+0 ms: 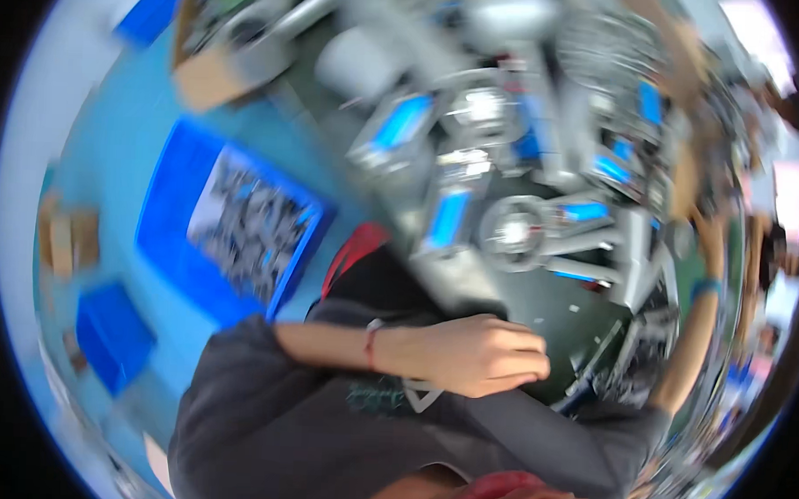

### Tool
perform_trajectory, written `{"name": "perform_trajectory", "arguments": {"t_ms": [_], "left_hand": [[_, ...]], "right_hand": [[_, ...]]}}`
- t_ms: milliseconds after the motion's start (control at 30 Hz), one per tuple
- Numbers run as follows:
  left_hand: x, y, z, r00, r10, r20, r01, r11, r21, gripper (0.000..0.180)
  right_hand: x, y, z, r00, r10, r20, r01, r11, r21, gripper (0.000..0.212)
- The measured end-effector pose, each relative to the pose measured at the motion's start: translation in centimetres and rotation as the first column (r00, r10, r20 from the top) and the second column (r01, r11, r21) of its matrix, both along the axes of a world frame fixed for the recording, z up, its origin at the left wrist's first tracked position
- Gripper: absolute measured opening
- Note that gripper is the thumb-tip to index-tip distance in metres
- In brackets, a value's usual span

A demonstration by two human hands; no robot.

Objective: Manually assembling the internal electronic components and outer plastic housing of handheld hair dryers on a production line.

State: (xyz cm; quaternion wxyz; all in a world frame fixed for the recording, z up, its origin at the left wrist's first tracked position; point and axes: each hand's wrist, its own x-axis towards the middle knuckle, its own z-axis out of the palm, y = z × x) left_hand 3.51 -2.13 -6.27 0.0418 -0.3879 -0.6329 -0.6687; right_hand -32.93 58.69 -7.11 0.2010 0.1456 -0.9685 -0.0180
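Note:
Motion smears much of the view. My left hand [484, 354] is held in front of my body, its fingers curled together; its palm side is hidden. Beyond it, grey parts with round ring-shaped heads [513, 233] and long handles lie on the dark table [551, 330]. Some carry bright blue strips [449, 218]. On the far right, my right hand [710, 238] reaches out beside a rounded grey part [679, 238] and a brown cardboard edge [686, 176]. The fingers of that hand are too blurred to read.
Left of the table, a blue bin [176, 228] holds many small grey pieces. A smaller blue bin [115, 332] and cardboard boxes [70, 242] are on the blue-green floor. A cardboard box [212, 77] of grey parts stands at the table's far left. Other people appear at the right rim.

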Motion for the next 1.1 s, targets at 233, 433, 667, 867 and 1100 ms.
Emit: {"name": "perform_trajectory", "arguments": {"t_ms": [233,433,667,867,1100], "left_hand": [[5.1,-2.0,-2.8,0.956,-0.199,0.214,0.203,0.979,0.002,0.011],[6.1,-5.8,-10.4,0.95,0.2,0.239,-0.1,0.922,-0.374,0.016],[6.1,-11.3,-8.2,0.867,-0.394,0.306,-0.017,0.589,0.808,0.107],[11.3,-19.8,-14.7,0.743,-0.149,0.653,-0.613,0.24,0.752,0.087],[16.3,-28.2,-23.1,0.725,-0.034,0.688,-0.655,-0.341,0.674,0.096]], "right_hand": [[4.6,-2.7,9.2,0.84,-0.253,0.479,0.501,0.701,-0.508,0.052],[18.9,-20.4,21.6,0.917,0.171,0.36,0.24,0.484,-0.842,0.063],[39.9,-52.8,8.1,0.392,0.65,0.651,0.005,0.706,-0.708,0.098],[37.3,-69.1,-4.7,0.001,0.738,0.675,-0.01,0.675,-0.738,0.069],[16.9,-81.3,-25.1,0.495,0.502,0.709,0.373,0.615,-0.695,0.031]]}}
